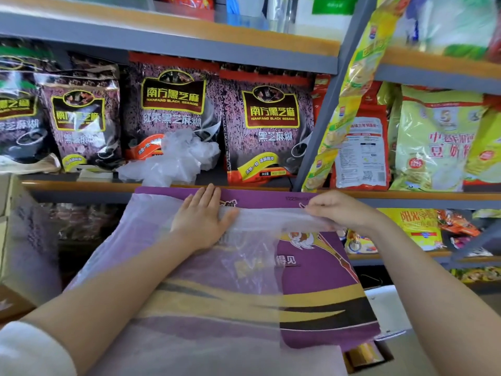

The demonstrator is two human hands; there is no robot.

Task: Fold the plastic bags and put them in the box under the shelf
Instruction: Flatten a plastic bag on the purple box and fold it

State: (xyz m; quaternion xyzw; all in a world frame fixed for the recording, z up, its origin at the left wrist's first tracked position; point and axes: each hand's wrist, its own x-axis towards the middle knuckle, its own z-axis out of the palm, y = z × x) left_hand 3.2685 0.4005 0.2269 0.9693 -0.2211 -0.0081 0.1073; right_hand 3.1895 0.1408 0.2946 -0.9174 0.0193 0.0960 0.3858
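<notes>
A clear plastic bag (151, 240) lies spread flat over a purple and yellow printed carton (320, 272) in front of the shelf. My left hand (202, 218) presses flat on the bag near its top edge, fingers together. My right hand (339, 210) pinches the bag's top right edge, and a folded strip of plastic stretches between the two hands. A crumpled bunch of clear plastic bags (176, 158) sits on the shelf board above. No box under the shelf can be made out.
The shelf (81, 185) holds rows of black sesame packets (268, 123) behind the crumpled bags. A grey upright (322, 120) divides it from yellow and red packets (439, 137) on the right. A cardboard box (24, 240) stands at the left.
</notes>
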